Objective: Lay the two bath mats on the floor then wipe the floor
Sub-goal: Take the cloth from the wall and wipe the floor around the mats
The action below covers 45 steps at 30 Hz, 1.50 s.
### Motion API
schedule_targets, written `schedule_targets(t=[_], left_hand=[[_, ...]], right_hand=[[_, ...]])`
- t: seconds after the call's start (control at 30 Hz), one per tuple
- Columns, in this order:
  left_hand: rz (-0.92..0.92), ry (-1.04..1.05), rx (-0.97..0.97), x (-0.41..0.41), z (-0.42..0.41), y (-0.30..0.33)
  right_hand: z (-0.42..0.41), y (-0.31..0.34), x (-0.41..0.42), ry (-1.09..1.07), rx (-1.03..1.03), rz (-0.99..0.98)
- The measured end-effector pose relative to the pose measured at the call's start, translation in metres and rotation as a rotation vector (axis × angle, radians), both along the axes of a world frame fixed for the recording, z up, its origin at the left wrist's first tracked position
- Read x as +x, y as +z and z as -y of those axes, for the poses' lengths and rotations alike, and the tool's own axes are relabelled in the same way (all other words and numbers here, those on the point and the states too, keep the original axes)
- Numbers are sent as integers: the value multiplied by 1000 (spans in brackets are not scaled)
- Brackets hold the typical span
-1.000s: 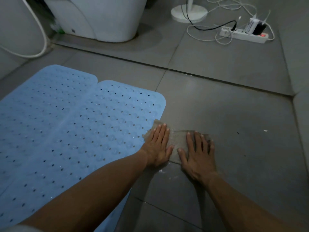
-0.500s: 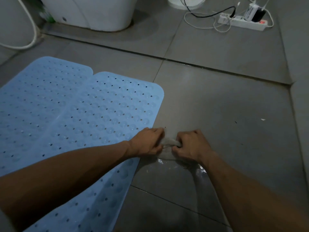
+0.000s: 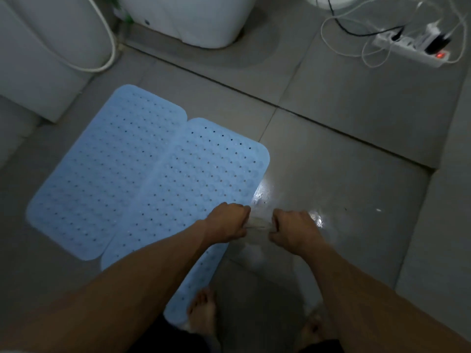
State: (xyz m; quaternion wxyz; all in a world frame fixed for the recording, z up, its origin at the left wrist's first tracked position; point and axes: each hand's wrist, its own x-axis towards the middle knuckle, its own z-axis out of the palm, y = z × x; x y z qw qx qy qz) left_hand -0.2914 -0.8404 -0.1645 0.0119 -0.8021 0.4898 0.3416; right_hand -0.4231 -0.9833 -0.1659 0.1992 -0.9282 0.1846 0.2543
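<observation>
- A grey tiled floor fills the dim room, with a wet sheen showing just beside the mats' right edge
- Two pale blue perforated bath mats lie flat side by side, long edges meeting: the left mat sits nearer the wall, the right mat reaches down to the person's bare left foot
- A white toilet base stands at the top, a white hose looping beside it
- A white power strip with a red lit switch lies top right among tangled cables
- The left hand and right hand are each curled tight around one end of a small pale cloth, stretched between them over the wet tile at the right mat's edge
</observation>
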Motion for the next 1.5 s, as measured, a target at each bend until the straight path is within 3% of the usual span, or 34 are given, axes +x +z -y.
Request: schedule_targets(t=[0.23,0.47,0.63,0.9,1.17,1.5], left_hand=[[-53,262,-128,6,-4,170],[-123,521,-201,15,8,338],[-145,722,-264,22,14,420],[-87,877,-266,55,-13,490],[-115,1089,-300,100,-43,541],[-22,1241,-303,144,-57,591]], right_hand=[[24,173,18,20,9,45],[56,339,46,20,204,70],[75,426,76,63,238,74],[59,503,145,168,384,-90],[49,555,216,228,320,2],[45,597,306,493,371,20]])
